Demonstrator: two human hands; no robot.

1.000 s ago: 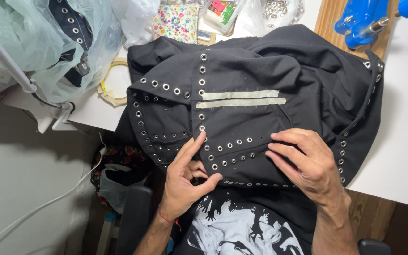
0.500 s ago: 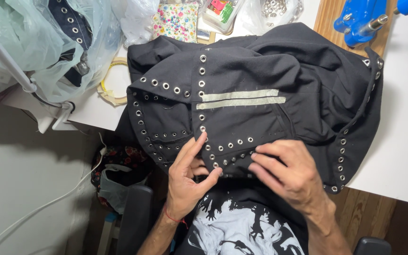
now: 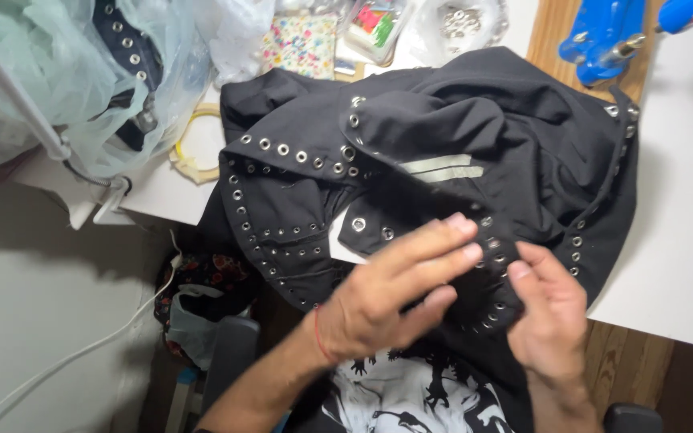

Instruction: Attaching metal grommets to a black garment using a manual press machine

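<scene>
1. Both hands have lifted off the flat cloth since the earlier frame, and the black jacket is now folded over itself, its pale stripe half covered.
2. White counter carries the jacket, which lies spread across its middle and hangs over the near edge toward the person.
3. Clear plastic bag sits at the far left of the counter with another dark eyelet-studded piece inside.
4. Left hand hovers over the jacket's near edge, fingers stretched out flat and loose, grasping nothing.
5. Right hand pinches the eyelet-studded hem of the jacket between thumb and fingers, just beside the left fingertips.
6. Blue tool lies on a wooden board at the far right, well apart from the hands.
7. Pale hoop lies beside the jacket's left edge.
8. Metal eyelets run in rows along the jacket's borders.
</scene>
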